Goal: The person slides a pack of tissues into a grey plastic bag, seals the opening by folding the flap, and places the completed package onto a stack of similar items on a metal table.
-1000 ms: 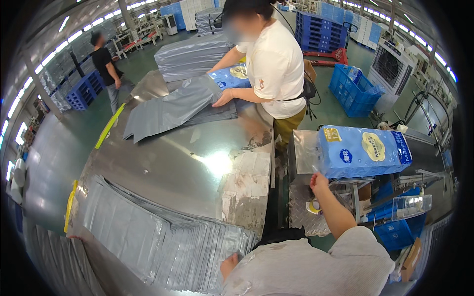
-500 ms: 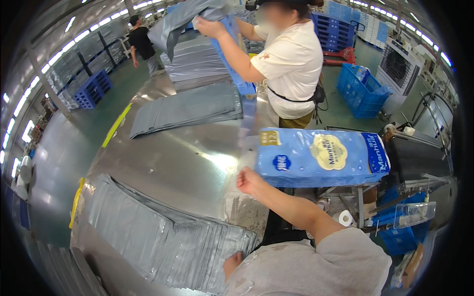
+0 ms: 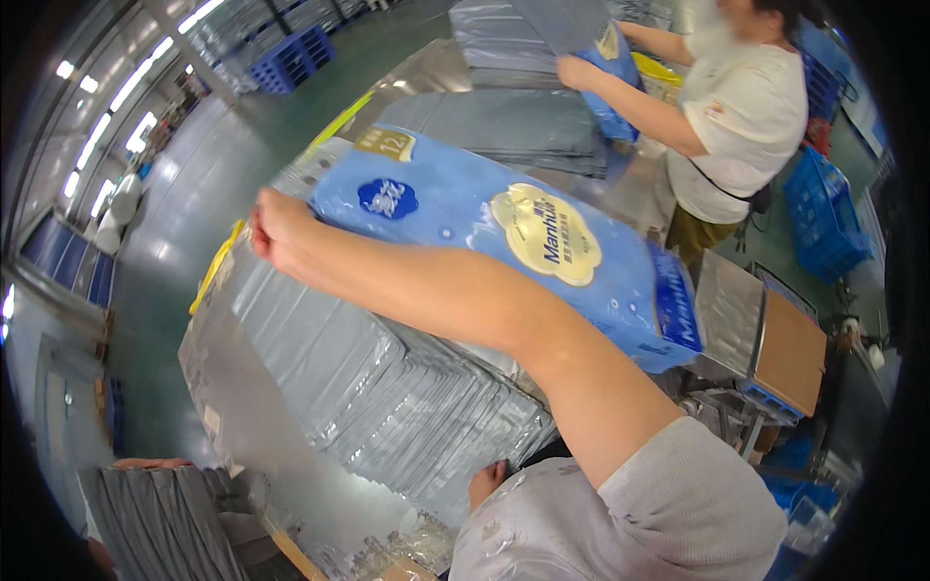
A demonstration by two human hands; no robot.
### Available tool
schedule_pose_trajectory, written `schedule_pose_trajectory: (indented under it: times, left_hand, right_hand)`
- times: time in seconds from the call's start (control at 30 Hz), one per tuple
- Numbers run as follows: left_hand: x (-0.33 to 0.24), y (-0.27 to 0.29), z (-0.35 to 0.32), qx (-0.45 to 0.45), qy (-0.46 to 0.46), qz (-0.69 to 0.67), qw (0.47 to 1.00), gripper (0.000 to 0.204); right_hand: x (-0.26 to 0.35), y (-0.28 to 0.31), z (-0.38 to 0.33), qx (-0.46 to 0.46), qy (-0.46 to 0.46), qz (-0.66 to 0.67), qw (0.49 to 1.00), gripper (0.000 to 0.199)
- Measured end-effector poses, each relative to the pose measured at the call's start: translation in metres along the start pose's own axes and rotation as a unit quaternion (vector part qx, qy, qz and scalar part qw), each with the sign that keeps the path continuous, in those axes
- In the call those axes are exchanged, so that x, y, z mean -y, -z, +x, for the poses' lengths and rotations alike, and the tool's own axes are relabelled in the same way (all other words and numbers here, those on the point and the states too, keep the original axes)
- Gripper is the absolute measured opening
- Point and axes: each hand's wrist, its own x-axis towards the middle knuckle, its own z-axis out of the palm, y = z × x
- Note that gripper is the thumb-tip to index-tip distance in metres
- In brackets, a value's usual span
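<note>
Right grip (image 3: pixel 276 228) closed on end of long, glossy blue pack (image 3: pixel 504 247) with gold oval label.

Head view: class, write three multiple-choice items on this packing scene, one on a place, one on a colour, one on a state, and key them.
1. Where is the blue wrapped pack?
A. held above the stack of grey plastic bags
B. on the floor
C. inside a blue crate

2. What colour is the co-worker's shirt?
A. red
B. white
C. black

3. How does the right hand stand?
A. hanging empty
B. flat on the table
C. gripping the pack's far end

Key: 1 A, the pack is up in the air over the grey bags. 2 B, the shirt shows plainly white. 3 C, the fingers close on the pack's end. The left hand shows only partly, low by the bags.
</note>
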Motion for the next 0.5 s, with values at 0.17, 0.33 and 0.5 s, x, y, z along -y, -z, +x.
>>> schedule_pose_trajectory:
  times: [0.17,0.33,0.5]
  left_hand:
    - [-0.004,0.007,0.006,-0.007,-0.028,-0.035,0.999,0.041]
    - [-0.027,0.041,0.017,-0.059,0.013,-0.009,0.998,0.039]
    - [-0.013,0.048,0.009,-0.151,0.067,-0.093,0.982,0.037]
  right_hand:
    - [-0.071,-0.028,-0.031,0.111,-0.097,-0.110,0.983,0.018]
    - [-0.132,0.009,-0.059,0.569,-0.106,-0.415,0.702,0.027]
    - [-0.082,0.090,0.058,0.417,-0.003,-0.718,0.557,0.028]
